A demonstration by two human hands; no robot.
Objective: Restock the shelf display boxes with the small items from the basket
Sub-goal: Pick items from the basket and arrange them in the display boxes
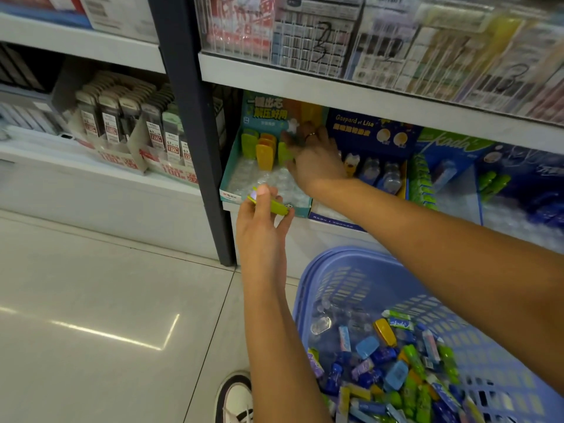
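A teal display box [231, 166] stands on the lower shelf with green, orange and yellow small cases [264, 157] upright in a clear tray. My right hand [317, 160] reaches into this box, and its blurred fingers and thumb pinch a green case [283, 153] at the back row. In front of the box's front edge, my left hand [262, 221] pinches another green case [273, 205]. The lilac basket [332, 270] sits on the floor at the lower right, holding several mixed small items [396, 370] in blue, green, yellow and purple.
A navy display box [366, 126] with small bottles stands right of the teal one, and blue-green boxes [451, 148] lie further right. A dark shelf post [195, 132] rises left of the teal box. Lead refill packs [128, 123] fill the left bay. My shoe [235, 398] is on the tiled floor.
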